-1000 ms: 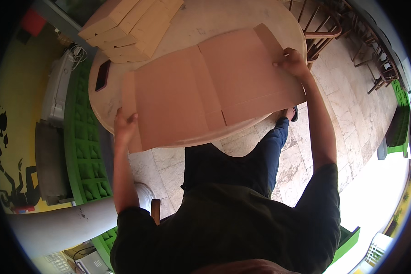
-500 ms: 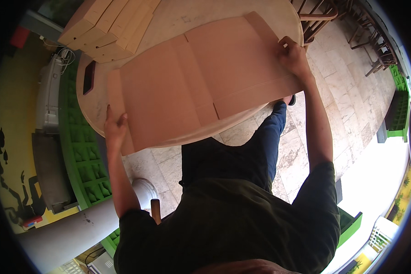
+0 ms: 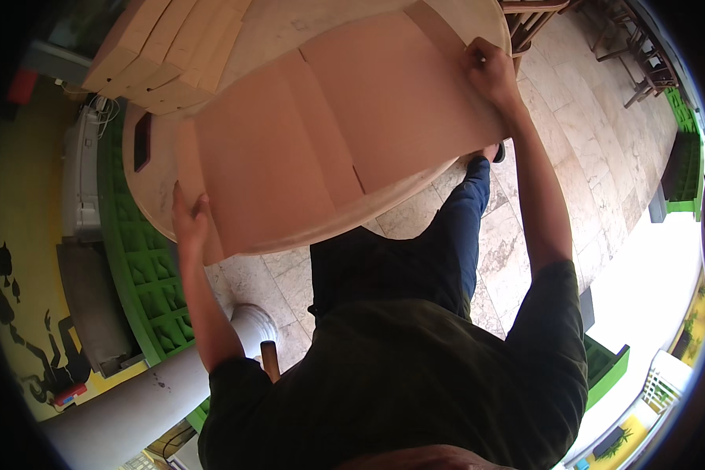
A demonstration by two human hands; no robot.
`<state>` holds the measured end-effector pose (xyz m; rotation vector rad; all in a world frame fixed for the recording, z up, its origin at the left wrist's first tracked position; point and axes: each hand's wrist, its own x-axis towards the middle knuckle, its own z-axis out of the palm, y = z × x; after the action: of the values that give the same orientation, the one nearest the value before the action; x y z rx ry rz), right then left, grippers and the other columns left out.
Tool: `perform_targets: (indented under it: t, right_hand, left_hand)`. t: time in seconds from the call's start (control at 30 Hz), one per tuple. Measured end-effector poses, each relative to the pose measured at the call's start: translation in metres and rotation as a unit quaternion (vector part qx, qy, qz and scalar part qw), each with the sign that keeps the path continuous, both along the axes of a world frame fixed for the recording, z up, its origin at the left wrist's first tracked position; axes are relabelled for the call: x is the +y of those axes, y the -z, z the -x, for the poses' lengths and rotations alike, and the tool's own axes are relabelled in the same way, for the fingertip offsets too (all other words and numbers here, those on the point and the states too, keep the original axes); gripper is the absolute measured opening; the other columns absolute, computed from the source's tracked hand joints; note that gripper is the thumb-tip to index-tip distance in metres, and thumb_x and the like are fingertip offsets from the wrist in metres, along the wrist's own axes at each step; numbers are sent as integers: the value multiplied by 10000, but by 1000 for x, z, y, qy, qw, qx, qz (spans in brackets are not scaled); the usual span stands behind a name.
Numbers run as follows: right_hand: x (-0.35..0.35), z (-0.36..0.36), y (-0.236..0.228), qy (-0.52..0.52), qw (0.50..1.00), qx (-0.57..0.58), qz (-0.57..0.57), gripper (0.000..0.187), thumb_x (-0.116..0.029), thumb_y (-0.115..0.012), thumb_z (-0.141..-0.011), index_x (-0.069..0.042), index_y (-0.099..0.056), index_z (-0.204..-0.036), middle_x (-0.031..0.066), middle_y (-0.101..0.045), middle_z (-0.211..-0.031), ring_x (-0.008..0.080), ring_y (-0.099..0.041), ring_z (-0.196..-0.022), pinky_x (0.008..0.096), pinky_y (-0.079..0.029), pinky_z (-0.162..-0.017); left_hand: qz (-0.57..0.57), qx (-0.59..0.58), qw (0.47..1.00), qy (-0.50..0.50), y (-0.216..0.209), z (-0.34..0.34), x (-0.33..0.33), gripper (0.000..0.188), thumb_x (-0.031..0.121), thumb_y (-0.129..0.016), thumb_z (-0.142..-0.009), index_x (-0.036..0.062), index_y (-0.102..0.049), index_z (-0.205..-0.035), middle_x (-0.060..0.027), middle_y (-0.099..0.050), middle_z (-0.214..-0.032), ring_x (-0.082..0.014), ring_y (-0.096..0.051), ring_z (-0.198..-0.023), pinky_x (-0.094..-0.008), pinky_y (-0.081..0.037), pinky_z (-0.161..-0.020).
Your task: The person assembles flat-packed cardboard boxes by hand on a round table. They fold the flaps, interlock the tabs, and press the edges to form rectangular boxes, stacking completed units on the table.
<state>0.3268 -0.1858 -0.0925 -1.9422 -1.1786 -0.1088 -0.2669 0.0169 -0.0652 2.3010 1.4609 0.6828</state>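
Note:
A large brown cardboard sheet, a box blank with crease lines and short slits, lies spread over the round table. Its near edge reaches the table's rim. My left hand grips the narrow flap at the sheet's left end, its thumb on the cardboard and its fingers at the outer edge. At the far right end, my right hand is closed on the other flap with the fingers curled. The undersides of both flaps are hidden.
Several folded cardboard boxes are stacked at the table's far left. A dark phone lies beside them. Wooden chairs stand beyond the right side. A green lattice unit and a pale column flank the left.
The view has shifted slightly, so the table and boxes sit a little further left and up. Both hands keep their hold on the cardboard's ends.

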Motion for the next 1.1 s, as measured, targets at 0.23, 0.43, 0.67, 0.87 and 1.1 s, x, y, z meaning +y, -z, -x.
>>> perform_targets:
  t: [0.23,0.43,0.67,0.87,1.1]
  right_hand:
    - [30,-16,-3,-6,997,-46,55,172,-150,-702,-876,-28,-703,-998,210,-756,-887,406,-748,-892,471,-580,-816]
    - [14,-11,-19,-29,996,-14,88,310,-151,-702,-895,-41,-680,-1184,195,-757,-1119,369,-743,-1015,460,-580,-899]
    - [-104,26,-60,-171,977,-127,29,675,127,-621,-740,-56,-610,-1389,135,-621,-1474,353,-611,-1278,462,-511,-1061]
    - [-110,31,-28,-162,968,-178,70,515,155,-704,-694,-36,-747,-1170,95,-666,-1420,351,-621,-1231,440,-543,-1064]
    - [-95,4,-18,-201,970,-131,26,327,93,-717,-770,-43,-809,-1053,96,-772,-1197,332,-679,-1090,428,-572,-983]
  left_hand:
    - [31,36,998,-33,5,1,20,710,212,-671,-1033,-173,-367,-1546,-392,-572,-1444,-434,-602,-1350,-411,-463,-1134]
    - [-31,217,970,-107,-13,-18,7,769,329,-710,-1013,-106,-388,-1559,-349,-538,-1437,-482,-534,-1365,-504,-423,-1163]
    - [-144,102,977,120,-72,-124,-68,663,368,-710,-1019,22,-485,-1538,-250,-557,-1430,-454,-526,-1358,-517,-450,-1128]
    - [-108,-30,879,463,-42,-310,-134,503,330,-749,-985,20,-677,-1375,-209,-592,-1460,-398,-553,-1357,-486,-439,-1153]
    - [-94,-7,879,468,18,-357,-145,503,399,-722,-984,70,-719,-1364,-166,-572,-1508,-351,-433,-1445,-550,-310,-1189]
